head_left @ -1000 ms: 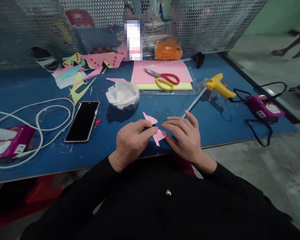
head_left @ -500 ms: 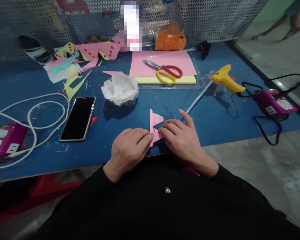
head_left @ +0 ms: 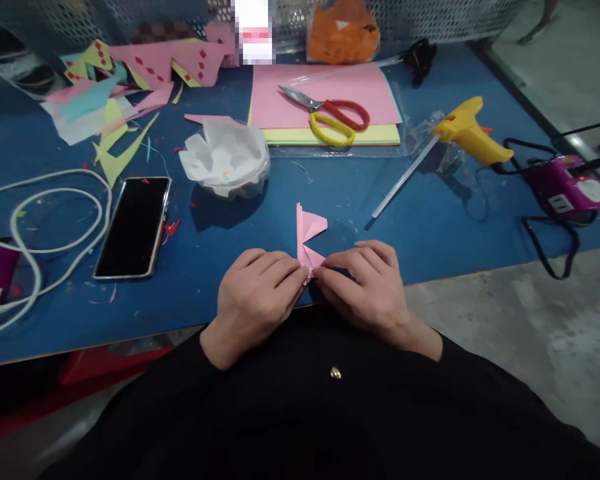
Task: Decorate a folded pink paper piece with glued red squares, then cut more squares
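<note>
Left hand [head_left: 260, 287]: thumb and forefinger closed on the near end of the pink folded paper [head_left: 307, 227].
Right hand [head_left: 367, 280]: fingertips pinching that same end from the right, so the two hands nearly meet.
Pink folded paper: at the table [head_left: 275, 220], right of the white paper bowl [head_left: 247, 150] and nearer the person; whether it lies flat or is slightly lifted, I cannot tell.
Creasing: seems to be the step in hand; best done by steadying the straight band with the left fingers while the right ones line up the corner, then pressing along the fold.
Notch: probably the weak spot; a sideways tug could tear or twist it, so short, light pinches close to the band suit it better.
Paper pieces in hand: one, with two flaps.
White paper bowl: one.
Scissors [head_left: 314, 105]: one pair, beyond the bowl to its right.
Glue gun [head_left: 465, 130]: one, well right of the bowl, with one glue stick [head_left: 405, 179].
Phone [head_left: 133, 227]: one lying flat, left of the bowl and nearer.
Magenta power sockets [head_left: 565, 183]: two, one far to each side of the bowl.
Coloured sheets [head_left: 370, 87]: one stack beyond the bowl, number uncountable.
</note>
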A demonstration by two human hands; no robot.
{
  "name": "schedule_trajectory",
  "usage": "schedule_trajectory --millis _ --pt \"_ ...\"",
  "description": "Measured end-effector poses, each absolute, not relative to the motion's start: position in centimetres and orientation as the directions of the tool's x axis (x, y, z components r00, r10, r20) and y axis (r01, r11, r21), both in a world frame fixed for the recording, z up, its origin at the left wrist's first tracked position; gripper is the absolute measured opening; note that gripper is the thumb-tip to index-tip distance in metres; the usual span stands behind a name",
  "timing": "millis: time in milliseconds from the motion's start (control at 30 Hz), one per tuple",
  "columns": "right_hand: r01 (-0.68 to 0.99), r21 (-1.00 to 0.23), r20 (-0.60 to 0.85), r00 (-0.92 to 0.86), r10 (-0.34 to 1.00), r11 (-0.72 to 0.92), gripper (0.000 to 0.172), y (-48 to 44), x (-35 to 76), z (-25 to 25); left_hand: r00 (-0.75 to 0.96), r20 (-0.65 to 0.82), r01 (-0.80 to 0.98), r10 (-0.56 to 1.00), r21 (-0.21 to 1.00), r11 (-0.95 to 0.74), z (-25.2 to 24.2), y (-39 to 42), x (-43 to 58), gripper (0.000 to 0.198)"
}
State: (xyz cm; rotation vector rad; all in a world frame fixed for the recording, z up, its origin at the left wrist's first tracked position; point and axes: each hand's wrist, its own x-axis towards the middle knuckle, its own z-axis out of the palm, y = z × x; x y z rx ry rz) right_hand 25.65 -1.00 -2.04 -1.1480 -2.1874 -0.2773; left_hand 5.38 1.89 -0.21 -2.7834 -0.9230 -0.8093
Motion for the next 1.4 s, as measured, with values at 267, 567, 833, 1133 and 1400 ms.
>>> schedule_trajectory --millis 267,567,833,1133,1400 --pt "0.805 -0.233 0.573 -0.340 0.746 0.546 0.018 -0.7 25.1 -2.3 0.637 0.458 0.590 0.620 0.226 -0.775 -0.2 1.5 4.6 0.009" --pt "0.802 -0.377 0.468 -0.266 0.842 0.463 0.017 -0.8 24.9 -2.1 0.538 0.321 0.606 0.779 0.494 -0.623 -0.2 2.5 4.8 0.006" --pt "0.806 -0.398 0.415 -0.268 0.869 0.439 0.015 -0.7 24.8 -2.2 0.554 0.220 0.611 0.803 0.548 -0.572 -0.1 3.1 4.6 0.004" --pt "0.798 -0.414 0.425 -0.257 0.868 0.439 0.019 -0.8 24.7 -2.0 0.601 0.162 0.625 0.783 0.516 -0.586 0.2 3.7 4.8 0.013" --pt "0.817 -0.370 0.434 -0.268 0.860 0.442 0.022 -0.6 24.5 -2.2 0.539 0.198 0.641 0.819 0.535 -0.551 0.3 3.5 5.2 0.008"
